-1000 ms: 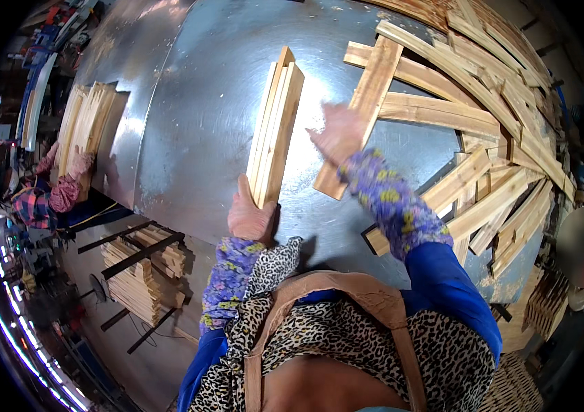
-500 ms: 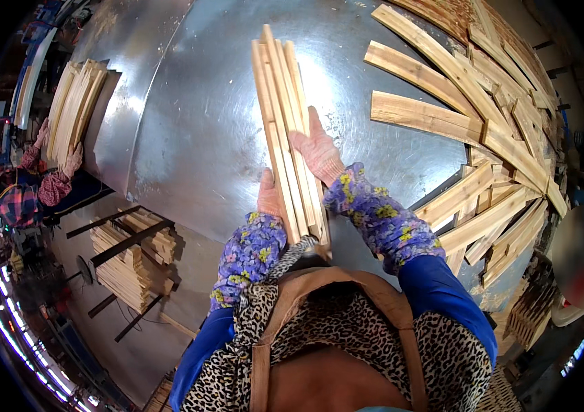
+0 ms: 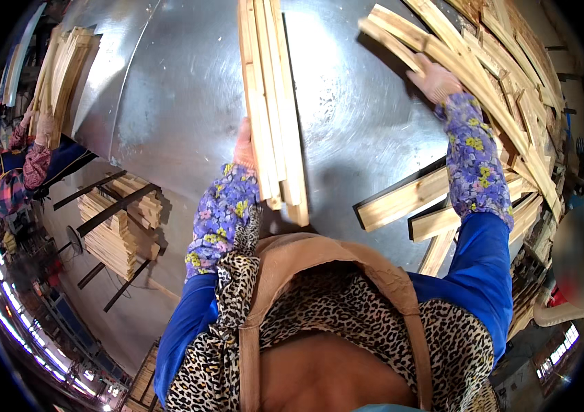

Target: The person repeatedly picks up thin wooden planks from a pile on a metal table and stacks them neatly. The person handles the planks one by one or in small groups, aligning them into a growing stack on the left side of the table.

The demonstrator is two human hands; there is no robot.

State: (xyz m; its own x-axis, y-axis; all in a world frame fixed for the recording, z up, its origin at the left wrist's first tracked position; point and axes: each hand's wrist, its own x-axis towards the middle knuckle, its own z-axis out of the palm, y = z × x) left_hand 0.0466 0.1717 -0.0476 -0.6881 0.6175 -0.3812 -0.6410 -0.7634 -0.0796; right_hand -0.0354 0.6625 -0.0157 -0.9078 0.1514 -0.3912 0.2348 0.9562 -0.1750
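A long bundle of pale wooden strips [image 3: 268,103] lies lengthwise in front of me on the metal table [image 3: 189,103]. Against its left side, close to the near end, is my left hand [image 3: 244,147]; the thumb side shows, while most fingers are hidden by the wood. Far out to the right, my right hand [image 3: 434,79] grips a narrow wooden board [image 3: 389,42] by its nearer part. That board is tilted, with a dark shadow under it. Flowered sleeves cover both my forearms.
A heap of loose boards [image 3: 498,62] spreads along the right side, some ends jutting toward me [image 3: 402,199]. At the left, a person [image 3: 20,175] handles another stack of strips [image 3: 69,75]. Below that, a metal rack holds stacked wood [image 3: 108,226].
My right hand has left the bundle, reached right to the heap and taken hold of a board. The bundle sits more upright and higher in view, with my left hand still beside it.
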